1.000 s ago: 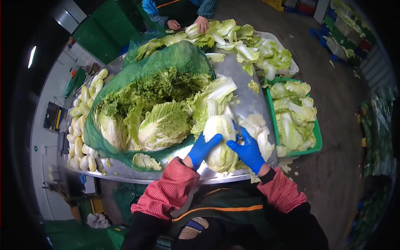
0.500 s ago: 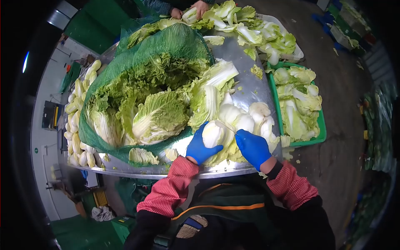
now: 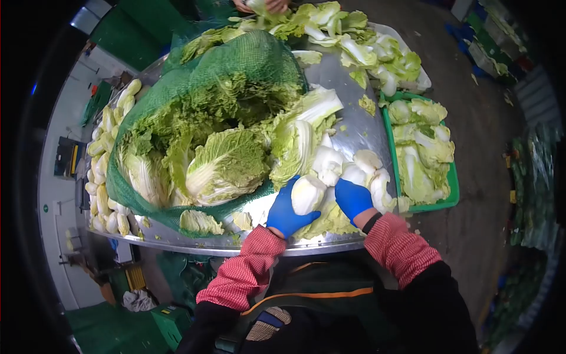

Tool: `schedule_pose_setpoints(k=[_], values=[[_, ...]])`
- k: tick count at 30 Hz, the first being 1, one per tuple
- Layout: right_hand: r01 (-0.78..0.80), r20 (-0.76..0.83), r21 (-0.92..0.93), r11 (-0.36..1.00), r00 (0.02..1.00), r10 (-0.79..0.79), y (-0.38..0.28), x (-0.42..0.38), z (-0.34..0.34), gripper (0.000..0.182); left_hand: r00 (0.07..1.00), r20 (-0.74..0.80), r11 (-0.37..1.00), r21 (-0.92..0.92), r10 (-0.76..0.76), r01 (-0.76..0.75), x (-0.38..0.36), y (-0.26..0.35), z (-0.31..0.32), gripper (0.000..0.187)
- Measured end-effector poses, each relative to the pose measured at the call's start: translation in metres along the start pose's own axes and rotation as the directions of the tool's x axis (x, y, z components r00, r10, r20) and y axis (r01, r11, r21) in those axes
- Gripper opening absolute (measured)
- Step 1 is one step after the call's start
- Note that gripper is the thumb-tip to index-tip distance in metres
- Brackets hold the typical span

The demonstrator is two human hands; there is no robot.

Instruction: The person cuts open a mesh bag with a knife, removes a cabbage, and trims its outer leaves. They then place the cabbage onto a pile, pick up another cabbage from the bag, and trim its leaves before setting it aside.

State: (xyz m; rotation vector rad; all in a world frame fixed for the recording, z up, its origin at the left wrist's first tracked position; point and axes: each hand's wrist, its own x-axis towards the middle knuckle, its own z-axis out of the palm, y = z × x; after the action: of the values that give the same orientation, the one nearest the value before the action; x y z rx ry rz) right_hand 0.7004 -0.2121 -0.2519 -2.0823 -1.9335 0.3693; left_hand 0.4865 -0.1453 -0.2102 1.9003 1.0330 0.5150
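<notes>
Left hand point(image 3: 289, 211), blue-gloved, has its fingers curled around a cabbage point(image 3: 308, 194), thumb below it, over the bench point(image 3: 236, 231)'s near edge. Right hand point(image 3: 352, 199), also gloved, has its fingers bent in beside leaves point(image 3: 328, 165); whether they grip anything cannot be told. Both forearms reach forward, angled inward, in red checked sleeves.

Your left hand point(image 3: 289, 212) now cups a smaller, paler napa cabbage head point(image 3: 308, 194); a second ago both your hands held it, longer and leafier. Your right hand point(image 3: 354, 200) has come off it, just beside. More white cabbage leaves point(image 3: 327, 165) now show beyond it. The co-worker's hands point(image 3: 276, 5) now sit closer to the view's top edge.
</notes>
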Motion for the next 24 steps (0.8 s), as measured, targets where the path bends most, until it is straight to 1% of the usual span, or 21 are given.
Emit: schedule_pose_setpoints(k=[1, 3, 4, 5, 6, 7, 9, 10, 12, 13, 15, 16, 17, 18, 19, 20, 21, 22, 23, 24], values=[[-0.025, 0.063, 0.021, 0.999, 0.998, 0.024, -0.003, -0.002, -0.001, 0.014, 0.999, 0.0, 0.999, -0.013, 0.038, -0.038, 0.0, -0.01, -0.002, 0.109], [-0.088, 0.163, 0.042, 0.995, 0.983, 0.08, -0.002, 0.002, -0.016, 0.017, 1.0, 0.014, 0.991, -0.133, -0.021, 0.023, -0.005, -0.018, -0.007, 0.109], [-0.056, 0.171, 0.068, 0.996, 0.984, 0.044, -0.006, 0.002, -0.031, 0.017, 0.999, 0.024, 0.98, -0.191, -0.046, 0.05, -0.005, -0.017, -0.011, 0.109], [-0.025, 0.179, 0.093, 0.995, 0.984, 0.008, -0.01, 0.001, -0.049, 0.017, 0.993, 0.042, 0.974, -0.197, -0.11, 0.116, -0.007, -0.015, -0.015, 0.109], [0.006, 0.186, 0.118, 0.993, 0.982, -0.028, -0.015, 0.001, -0.07, 0.017, 0.995, 0.05, 0.969, -0.225, -0.091, 0.1, -0.008, -0.011, -0.018, 0.109], [-0.004, 0.171, 0.265, 0.964, 0.984, -0.043, -0.023, 0.002, -0.092, 0.024, 0.996, 0.059, 0.964, -0.253, -0.072, 0.085, -0.009, -0.006, -0.021, 0.109], [0.013, 0.094, 0.457, 0.889, 0.994, -0.063, -0.044, 0.003, -0.13, 0.031, 0.996, 0.087, 0.946, -0.319, -0.035, 0.061, -0.011, 0.007, -0.027, 0.11], [0.026, 0.052, 0.545, 0.838, 0.996, -0.066, -0.052, 0.004, -0.138, 0.035, 0.997, 0.079, 0.922, -0.386, -0.006, 0.036, -0.009, 0.009, -0.026, 0.11], [0.167, -0.148, 0.534, 0.829, 0.984, -0.103, -0.065, 0.004, -0.132, 0.04, 0.997, 0.056, 0.859, -0.512, 0.057, -0.02, -0.005, 0.017, -0.025, 0.11], [0.238, -0.249, 0.518, 0.822, 0.961, -0.122, -0.069, 0.002, -0.131, 0.044, 0.995, 0.035, 0.863, -0.501, 0.092, -0.062, -0.002, 0.023, -0.027, 0.109], [0.158, -0.154, 0.527, 0.835, 0.984, -0.089, -0.069, -0.004, -0.142, 0.045, 0.987, -0.008, 0.866, -0.478, 0.161, -0.145, 0.002, 0.035, -0.032, 0.107], [0.113, -0.099, 0.53, 0.84, 0.993, -0.07, -0.069, -0.01, -0.145, 0.045, 0.995, -0.014, 0.842, -0.532, 0.099, -0.091, 0.001, 0.033, -0.032, 0.106], [0.141, -0.159, 0.532, 0.835, 0.985, -0.065, -0.069, -0.016, -0.145, 0.034, 0.999, -0.015, 0.811, -0.584, 0.035, -0.037, -0.002, 0.027, -0.03, 0.105], [0.055, -0.144, 0.554, 0.831, 0.989, 0.031, -0.063, -0.02, -0.142, 0.032, 1.0, -0.012, 0.773, -0.635, -0.029, 0.015, -0.004, 0.024, -0.029, 0.104], [-0.031, -0.127, 0.575, 0.818, 0.984, 0.126, -0.052, -0.024, -0.134, 0.031, 0.999, -0.006, 0.721, -0.692, -0.037, 0.022, -0.006, 0.029, -0.033, 0.089], [-0.113, -0.11, 0.593, 0.797, 0.969, 0.22, -0.04, -0.025, -0.127, 0.029, 0.986, 0.082, 0.55, -0.822, -0.144, 0.148, -0.008, 0.028, -0.034, 0.085], [-0.094, -0.199, 0.528, 0.844, 0.952, 0.231, -0.029, -0.022, -0.123, 0.024, 0.956, 0.189, 0.342, -0.903, -0.226, 0.259, -0.013, 0.027, -0.035, 0.08], [-0.083, -0.285, 0.459, 0.885, 0.929, 0.235, -0.017, -0.017, -0.118, 0.019, 0.908, 0.31, 0.11, -0.93, -0.282, 0.351, -0.015, 0.033, -0.037, 0.076], [-0.021, -0.335, 0.379, 0.925, 0.929, 0.159, -0.006, -0.015, -0.109, 0.027, 0.891, 0.324, 0.011, -0.939, -0.319, 0.345, -0.018, 0.043, -0.034, 0.071], [0.01, -0.348, 0.381, 0.924, 0.928, 0.134, -0.012, -0.013, -0.116, 0.035, 0.907, 0.331, -0.032, -0.942, -0.261, 0.334, -0.017, 0.05, -0.036, 0.071]])
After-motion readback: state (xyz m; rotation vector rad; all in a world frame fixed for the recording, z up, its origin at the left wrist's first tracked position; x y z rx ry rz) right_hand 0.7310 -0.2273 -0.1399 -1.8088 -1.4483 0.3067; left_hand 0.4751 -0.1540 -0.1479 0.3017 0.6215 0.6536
